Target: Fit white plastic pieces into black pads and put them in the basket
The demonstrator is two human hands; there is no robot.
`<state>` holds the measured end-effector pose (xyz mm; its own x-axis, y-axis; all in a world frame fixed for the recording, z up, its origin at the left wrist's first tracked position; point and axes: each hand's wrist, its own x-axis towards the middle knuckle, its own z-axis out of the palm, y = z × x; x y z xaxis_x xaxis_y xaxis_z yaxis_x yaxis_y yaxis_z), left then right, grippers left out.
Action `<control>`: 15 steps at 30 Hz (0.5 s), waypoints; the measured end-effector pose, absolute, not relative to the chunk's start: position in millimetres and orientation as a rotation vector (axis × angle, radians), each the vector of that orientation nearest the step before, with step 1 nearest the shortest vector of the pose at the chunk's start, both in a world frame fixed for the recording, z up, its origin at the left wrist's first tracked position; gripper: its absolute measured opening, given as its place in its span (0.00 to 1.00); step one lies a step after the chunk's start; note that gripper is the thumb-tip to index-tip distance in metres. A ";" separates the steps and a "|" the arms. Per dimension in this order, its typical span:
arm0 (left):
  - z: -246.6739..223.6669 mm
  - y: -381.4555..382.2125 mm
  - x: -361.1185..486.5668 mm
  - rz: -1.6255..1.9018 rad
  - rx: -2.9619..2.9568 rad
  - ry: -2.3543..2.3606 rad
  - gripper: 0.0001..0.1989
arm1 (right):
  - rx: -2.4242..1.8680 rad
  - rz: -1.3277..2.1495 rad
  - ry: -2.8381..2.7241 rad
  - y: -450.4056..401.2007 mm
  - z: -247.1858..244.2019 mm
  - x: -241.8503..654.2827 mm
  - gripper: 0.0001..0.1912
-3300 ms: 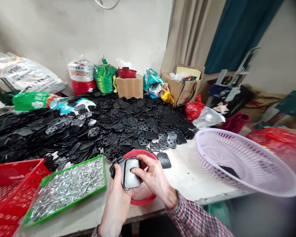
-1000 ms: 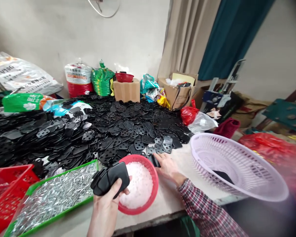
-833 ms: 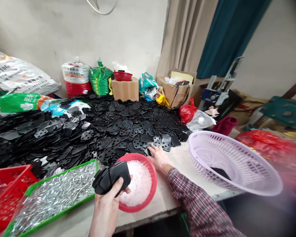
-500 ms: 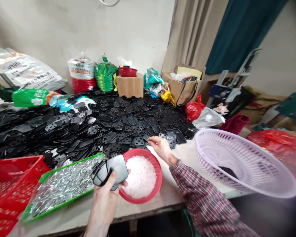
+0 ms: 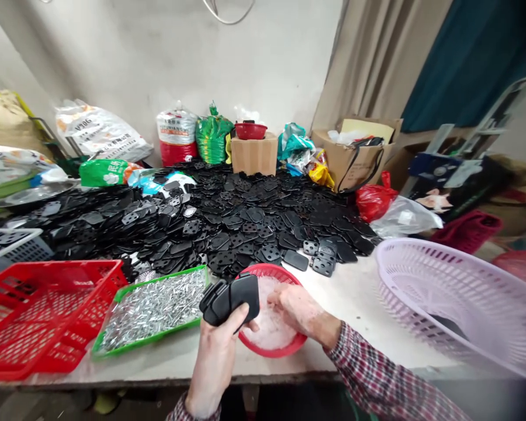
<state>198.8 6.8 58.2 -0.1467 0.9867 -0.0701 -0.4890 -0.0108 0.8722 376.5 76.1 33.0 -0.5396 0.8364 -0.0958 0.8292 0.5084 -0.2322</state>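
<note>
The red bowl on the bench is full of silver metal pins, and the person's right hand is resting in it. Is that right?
Not quite: in the head view, the red bowl holds white granules. The silver metal pins lie in the green-edged tray. The right hand is resting in the bowl, as you said.

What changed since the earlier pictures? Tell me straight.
The right hand moved off the table beside the red bowl and into its white granules. The left hand kept hold of the black pad. The green tray and basket stayed put.
</note>
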 end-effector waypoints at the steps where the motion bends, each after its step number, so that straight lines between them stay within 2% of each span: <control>1: 57.7 6.8 198.9 1.511 0.759 0.983 0.14 | -1.472 0.401 -2.711 75.7 32.0 378.0 0.11; 6: 56.5 6.5 198.1 1.509 0.853 1.059 0.13 | -1.432 0.394 -2.718 73.5 32.9 378.2 0.09; 10: 57.1 5.7 196.8 1.538 0.781 1.047 0.17 | -1.369 0.381 -2.597 71.8 44.2 377.0 0.12; 12: 57.0 5.4 197.1 1.527 0.716 1.026 0.20 | -1.303 0.477 -2.390 72.5 46.9 377.5 0.13; 15: 55.8 5.2 197.8 1.483 0.607 0.981 0.25 | -1.290 0.844 -1.983 75.7 45.8 379.1 0.11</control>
<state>197.8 5.2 55.8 -0.1674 0.9720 -0.1651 -0.5322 0.0519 0.8450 379.1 75.7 45.8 -0.3310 0.9311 0.1530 0.5352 0.3188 -0.7823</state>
